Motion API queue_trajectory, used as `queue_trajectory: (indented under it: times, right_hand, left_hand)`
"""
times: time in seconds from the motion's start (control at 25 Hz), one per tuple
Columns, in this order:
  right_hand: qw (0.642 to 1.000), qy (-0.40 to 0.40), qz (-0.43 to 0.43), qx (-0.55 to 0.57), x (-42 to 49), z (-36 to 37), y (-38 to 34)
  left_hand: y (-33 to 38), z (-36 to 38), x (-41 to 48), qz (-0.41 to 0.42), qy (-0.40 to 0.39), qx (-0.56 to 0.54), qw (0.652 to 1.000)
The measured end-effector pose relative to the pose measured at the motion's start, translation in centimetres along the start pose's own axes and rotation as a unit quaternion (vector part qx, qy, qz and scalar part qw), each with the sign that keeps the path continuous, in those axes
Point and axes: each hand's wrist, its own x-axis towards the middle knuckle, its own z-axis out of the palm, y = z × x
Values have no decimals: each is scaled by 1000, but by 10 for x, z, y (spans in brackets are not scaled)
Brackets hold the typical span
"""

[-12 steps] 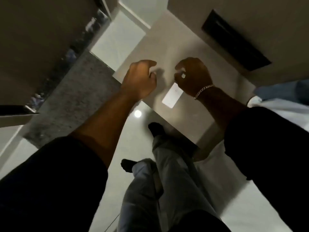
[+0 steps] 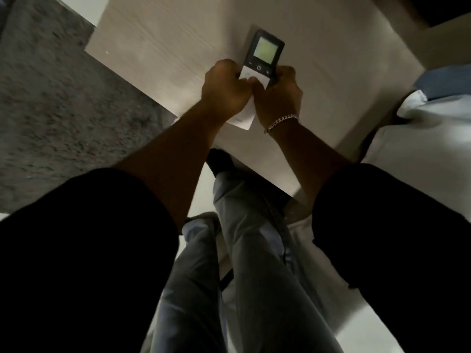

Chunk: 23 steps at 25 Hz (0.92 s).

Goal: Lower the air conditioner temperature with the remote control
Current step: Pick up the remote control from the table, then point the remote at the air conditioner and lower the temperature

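The remote control (image 2: 263,53) is a slim white handset with a black top and a pale lit screen, held upright over a beige table top (image 2: 165,47). Both hands grip its lower half. My left hand (image 2: 225,89) wraps the left side, with its thumb lying on the white button panel. My right hand (image 2: 279,95), with a chain bracelet at the wrist, closes round the right side. The minus, power and plus buttons show just above my fingers. The remote's white bottom end pokes out below my hands.
A grey speckled rug (image 2: 51,98) covers the floor at left. My legs in grey trousers (image 2: 254,250) stand below the table edge. White and blue fabric (image 2: 433,110) lies at the right. A dark opening (image 2: 446,11) sits at the top right.
The remote lay flat on the table between my hands with my fingers just above it. Now both hands hold it, raised with its screen facing me. The view has shifted closer.
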Motion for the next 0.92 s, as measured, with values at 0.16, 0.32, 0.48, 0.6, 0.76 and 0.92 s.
queue_trajectory:
  times: [0.16,0.32,0.48,0.6,0.76,0.92]
  right_hand:
    - [999,-35,-21,-4,-18,5,-21]
    - [991,-97,-65,71,-64,5,-81]
    - [972,-124,-171,101,-132,-8,-174]
    - [937,-182,-259,149,-196,-27,-258]
    - [867,-288,-343,217,-292,-55,-367]
    - [790,-361,-416,270,-395,-82,-469]
  left_hand:
    - [-8,-26,-15,-119,21,-153,981]
    - [-13,-97,-69,-129,101,-263,951]
    - [-2,-190,-147,-83,144,-338,926]
    - [13,-273,-218,0,194,-352,916]
    - [34,-379,-320,87,299,-329,892]
    - [57,-476,-428,159,414,-278,852]
